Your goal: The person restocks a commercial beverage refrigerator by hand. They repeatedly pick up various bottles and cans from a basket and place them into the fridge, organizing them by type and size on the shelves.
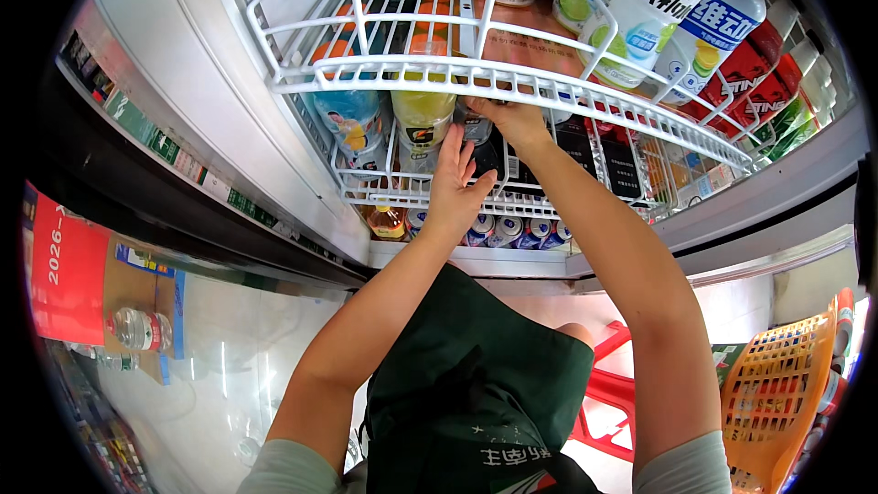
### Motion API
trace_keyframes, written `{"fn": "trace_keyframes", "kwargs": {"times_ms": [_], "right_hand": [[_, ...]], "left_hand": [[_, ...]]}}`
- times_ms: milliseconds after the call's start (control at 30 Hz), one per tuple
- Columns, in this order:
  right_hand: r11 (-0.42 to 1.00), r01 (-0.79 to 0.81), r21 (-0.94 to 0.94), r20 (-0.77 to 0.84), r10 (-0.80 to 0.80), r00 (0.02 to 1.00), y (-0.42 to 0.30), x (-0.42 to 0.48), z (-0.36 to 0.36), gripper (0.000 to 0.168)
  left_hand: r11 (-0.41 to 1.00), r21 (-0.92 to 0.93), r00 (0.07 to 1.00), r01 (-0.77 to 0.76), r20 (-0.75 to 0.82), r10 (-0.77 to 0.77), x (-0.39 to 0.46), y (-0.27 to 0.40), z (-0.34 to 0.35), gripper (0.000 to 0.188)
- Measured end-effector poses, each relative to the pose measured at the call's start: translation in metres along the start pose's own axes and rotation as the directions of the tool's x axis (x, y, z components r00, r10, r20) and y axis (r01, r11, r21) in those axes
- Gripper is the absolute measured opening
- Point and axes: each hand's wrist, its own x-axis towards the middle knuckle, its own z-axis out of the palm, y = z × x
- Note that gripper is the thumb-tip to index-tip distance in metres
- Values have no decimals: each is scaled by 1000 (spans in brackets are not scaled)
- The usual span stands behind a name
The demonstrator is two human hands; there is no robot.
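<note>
My left hand is raised with its fingers apart at the lower wire shelf of a drinks fridge. Its fingertips are close to a yellow-green Gatorade bottle and a bottle with a grey label; whether they touch either one is unclear. My right hand reaches in beneath the front rail of the upper wire shelf. Its fingers are at the grey-labelled bottle's upper part, partly hidden by the rail, so its grip cannot be made out. A blue drink bottle stands at the left.
Large bottles with lime pictures and red Sting bottles stand on the upper shelf. Several cans line the fridge bottom. An orange plastic basket and red stool are at right, a cardboard box at left.
</note>
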Motion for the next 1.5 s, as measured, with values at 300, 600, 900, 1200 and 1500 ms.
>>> {"fn": "trace_keyframes", "kwargs": {"times_ms": [300, 600, 900, 1200, 1500], "right_hand": [[832, 196, -519, -99, -286, 953, 12, -23, -11, 69], [788, 299, -538, -37, -377, 925, -35, -109, 17, 71], [421, 758, -498, 334, -714, 616, -147, -171, 7, 64], [478, 705, -524, 118, -779, 616, -279, -140, 15, 81], [732, 531, -427, -67, -611, 789, -248, -62, 14, 83]], "left_hand": [[973, 197, 993, -118, 44, 112, -8, -8, 1, 92], [808, 519, 955, -278, 62, 289, -44, 6, -8, 82], [337, 600, 605, -726, 323, 728, -70, 102, 15, 73], [302, 396, 465, -867, 428, 775, -4, 239, 70, 71], [402, 562, 669, -723, 424, 611, 63, 245, 70, 65]]}}
